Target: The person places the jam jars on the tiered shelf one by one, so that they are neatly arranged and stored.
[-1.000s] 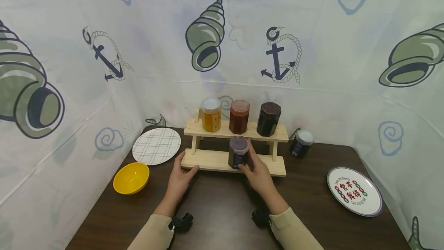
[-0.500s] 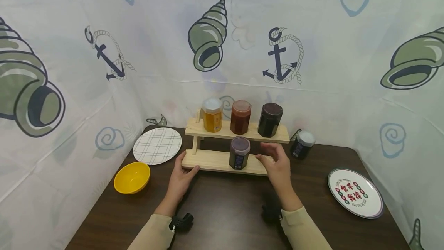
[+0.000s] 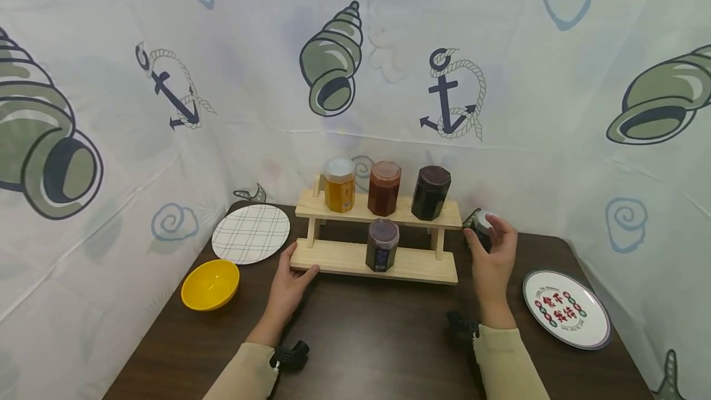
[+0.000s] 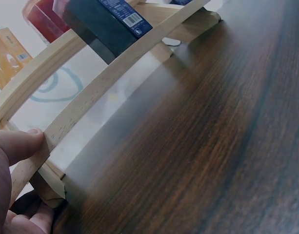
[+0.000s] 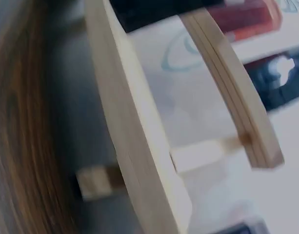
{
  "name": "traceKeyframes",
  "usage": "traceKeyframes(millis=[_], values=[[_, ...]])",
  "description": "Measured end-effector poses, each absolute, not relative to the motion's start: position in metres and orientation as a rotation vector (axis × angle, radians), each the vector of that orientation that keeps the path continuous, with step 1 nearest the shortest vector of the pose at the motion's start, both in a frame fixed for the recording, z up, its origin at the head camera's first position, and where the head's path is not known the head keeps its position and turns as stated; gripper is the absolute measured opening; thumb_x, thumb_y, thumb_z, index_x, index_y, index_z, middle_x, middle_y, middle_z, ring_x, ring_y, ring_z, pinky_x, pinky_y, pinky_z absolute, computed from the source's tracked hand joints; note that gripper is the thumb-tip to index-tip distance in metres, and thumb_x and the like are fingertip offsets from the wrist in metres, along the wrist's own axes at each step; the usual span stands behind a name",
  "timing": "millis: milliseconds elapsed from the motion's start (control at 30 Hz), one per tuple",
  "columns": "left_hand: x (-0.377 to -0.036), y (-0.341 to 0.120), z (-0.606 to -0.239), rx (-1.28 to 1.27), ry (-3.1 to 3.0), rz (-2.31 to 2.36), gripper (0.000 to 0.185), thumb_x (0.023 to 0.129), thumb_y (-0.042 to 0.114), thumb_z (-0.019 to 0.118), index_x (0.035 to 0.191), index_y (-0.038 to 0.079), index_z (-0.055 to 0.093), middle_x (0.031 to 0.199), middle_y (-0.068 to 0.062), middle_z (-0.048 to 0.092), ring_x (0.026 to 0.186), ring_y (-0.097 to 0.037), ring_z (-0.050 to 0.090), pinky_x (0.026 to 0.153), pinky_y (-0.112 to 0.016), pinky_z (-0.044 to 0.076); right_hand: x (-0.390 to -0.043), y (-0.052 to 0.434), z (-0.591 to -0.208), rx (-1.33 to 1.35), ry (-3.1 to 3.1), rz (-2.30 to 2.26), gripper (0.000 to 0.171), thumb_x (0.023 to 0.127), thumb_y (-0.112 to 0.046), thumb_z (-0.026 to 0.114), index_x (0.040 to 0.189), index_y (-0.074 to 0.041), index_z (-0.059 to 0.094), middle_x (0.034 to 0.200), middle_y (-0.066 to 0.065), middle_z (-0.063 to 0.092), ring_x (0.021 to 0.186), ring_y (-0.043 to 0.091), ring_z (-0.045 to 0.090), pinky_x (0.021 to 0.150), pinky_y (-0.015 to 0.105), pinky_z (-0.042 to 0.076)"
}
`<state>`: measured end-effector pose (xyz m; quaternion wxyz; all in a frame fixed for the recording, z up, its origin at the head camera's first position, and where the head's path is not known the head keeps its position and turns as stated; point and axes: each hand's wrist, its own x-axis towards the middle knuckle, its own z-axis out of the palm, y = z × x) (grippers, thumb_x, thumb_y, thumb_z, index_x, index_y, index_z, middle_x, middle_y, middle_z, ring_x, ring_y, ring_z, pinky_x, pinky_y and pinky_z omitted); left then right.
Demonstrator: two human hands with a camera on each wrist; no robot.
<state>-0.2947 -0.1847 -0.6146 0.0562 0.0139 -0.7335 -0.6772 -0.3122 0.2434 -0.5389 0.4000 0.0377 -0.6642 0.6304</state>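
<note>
Right hand (image 3: 491, 258) is on the dark jar with the pale lid (image 3: 484, 228), which stands on the worktop (image 3: 378, 338) just off the right end of the wooden rack (image 3: 355, 258), near the back curtain. Thumb on the jar's left side, fingers curled over the right side and lid; jar upright. Can't tell from the head view if it's lifted or still seated on the worktop. Right wrist view is blurred, shows only rack boards.

Left hand (image 3: 289, 279) holds the rack's lower shelf at its left front corner: thumb on top of the board edge, fingers tucked under or against the front. Left wrist view confirms the thumb (image 4: 15, 146) pressed on the board end.

Rack contents: purple-lidded jar (image 3: 381, 244) upright on the lower shelf, about centre, untouched by either hand. Upper shelf, left to right: yellow jar (image 3: 339, 185), red jar (image 3: 384, 188), dark maroon jar (image 3: 430, 192), close together, all upright.

Further out: checked plate (image 3: 251, 233) left of the rack at the back, yellow bowl (image 3: 210, 284) in front of it, near the left hand. Printed plate with red characters (image 3: 566, 308) at the right, near the right hand, not touching it.
</note>
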Motion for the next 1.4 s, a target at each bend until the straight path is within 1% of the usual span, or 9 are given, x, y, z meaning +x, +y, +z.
traceKeyframes(millis=[100,200,300,433,533,700,1033,1233,1400], values=[[-0.295,-0.185,-0.614,0.041,-2.233,-2.052,0.095,0.101,0.016,0.081,0.174,0.016,0.020,0.178,-0.022,0.024,0.162,-0.039,0.037,0.126,-0.053,0.039,-0.317,0.256,-0.548,0.011,-1.684,1.616,0.067,0.095,-0.001,0.084,0.152,-0.001,0.049,0.151,0.007,0.050,0.150,0.026,0.046,0.133,0.052,0.030],[-0.295,-0.185,-0.614,0.039,-2.230,-2.050,0.094,0.101,0.016,0.081,0.174,0.016,0.020,0.178,-0.022,0.025,0.161,-0.039,0.038,0.126,-0.054,0.039,-0.322,0.266,-0.559,-0.084,-1.671,1.641,0.071,0.096,-0.005,0.084,0.156,-0.004,0.046,0.155,0.004,0.043,0.155,0.027,0.038,0.135,0.053,0.025],[-0.294,-0.185,-0.613,0.038,-2.233,-2.044,0.095,0.101,0.016,0.081,0.174,0.015,0.021,0.178,-0.022,0.026,0.161,-0.039,0.039,0.125,-0.054,0.039,-0.325,0.273,-0.570,-0.164,-1.625,1.702,0.075,0.096,-0.007,0.084,0.159,-0.007,0.044,0.162,0.006,0.039,0.158,0.023,0.032,0.137,0.054,0.020],[-0.294,-0.185,-0.613,0.036,-2.242,-2.038,0.096,0.101,0.016,0.081,0.175,0.015,0.019,0.177,-0.023,0.025,0.161,-0.040,0.038,0.125,-0.054,0.040,-0.327,0.281,-0.583,-0.205,-1.587,1.783,0.079,0.096,-0.006,0.084,0.163,-0.008,0.040,0.169,0.012,0.035,0.161,0.024,0.028,0.138,0.056,0.013],[-0.295,-0.185,-0.614,0.027,-2.233,-2.044,0.096,0.101,0.016,0.081,0.174,0.015,0.020,0.178,-0.023,0.025,0.162,-0.040,0.037,0.126,-0.054,0.039,-0.329,0.287,-0.592,-0.205,-1.582,1.822,0.082,0.096,-0.005,0.083,0.164,-0.009,0.038,0.171,0.016,0.031,0.163,0.025,0.026,0.139,0.055,0.011],[-0.297,-0.183,-0.615,0.019,-2.213,-2.061,0.094,0.101,0.016,0.081,0.174,0.016,0.022,0.178,-0.021,0.025,0.163,-0.037,0.036,0.127,-0.053,0.037,-0.334,0.295,-0.607,-0.204,-1.552,1.930,0.086,0.097,-0.006,0.082,0.167,-0.014,0.034,0.171,0.017,0.029,0.164,0.028,0.025,0.140,0.049,0.009],[-0.296,-0.183,-0.615,0.039,-2.230,-2.041,0.094,0.101,0.016,0.081,0.174,0.014,0.021,0.178,-0.022,0.024,0.163,-0.039,0.035,0.128,-0.054,0.037,-0.355,0.302,-0.612,-0.271,-1.586,2.013,0.092,0.096,-0.012,0.085,0.170,-0.021,0.031,0.170,0.012,0.033,0.161,0.026,0.031,0.138,0.041,0.020],[-0.294,-0.184,-0.616,0.029,-2.236,-2.039,0.094,0.102,0.016,0.080,0.174,0.014,0.020,0.178,-0.023,0.024,0.163,-0.040,0.035,0.128,-0.054,0.037,-0.365,0.306,-0.618,-0.266,-1.608,2.024,0.089,0.095,-0.003,0.084,0.167,-0.022,0.036,0.168,0.009,0.039,0.165,0.025,0.031,0.137,0.037,0.024],[-0.294,-0.184,-0.616,0.024,-2.225,-2.044,0.093,0.102,0.015,0.079,0.174,0.016,0.020,0.178,-0.022,0.023,0.163,-0.040,0.035,0.127,-0.054,0.037,-0.369,0.306,-0.618,-0.263,-1.667,2.044,0.085,0.096,0.001,0.081,0.167,-0.017,0.039,0.166,0.006,0.042,0.165,0.027,0.031,0.134,0.040,0.032]])
